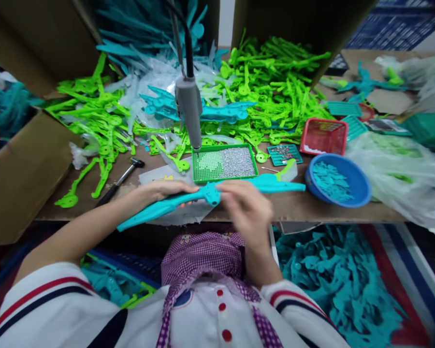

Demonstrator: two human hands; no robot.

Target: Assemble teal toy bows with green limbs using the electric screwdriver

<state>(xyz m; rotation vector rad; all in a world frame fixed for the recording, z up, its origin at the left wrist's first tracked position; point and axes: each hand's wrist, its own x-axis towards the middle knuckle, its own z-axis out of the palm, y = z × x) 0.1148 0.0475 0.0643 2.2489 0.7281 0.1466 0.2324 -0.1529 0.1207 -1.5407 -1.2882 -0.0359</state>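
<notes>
A long turquoise plastic part lies across in front of me, with a round joint at its middle and an arm to each side. My left hand is closed around it just left of the joint. My right hand is at the joint's right side, its fingers bent together and blurred; whatever they pinch is too small or hidden. Behind the part sits a green tray of small silver pieces. Above the tray hangs a grey electric screwdriver, its tip over the tray's left corner.
Lime green plastic parts are heaped at the back. A hammer lies left. To the right stand a blue bowl of turquoise pieces, a red basket and a small teal tray. Turquoise parts fill the space below the table's edge.
</notes>
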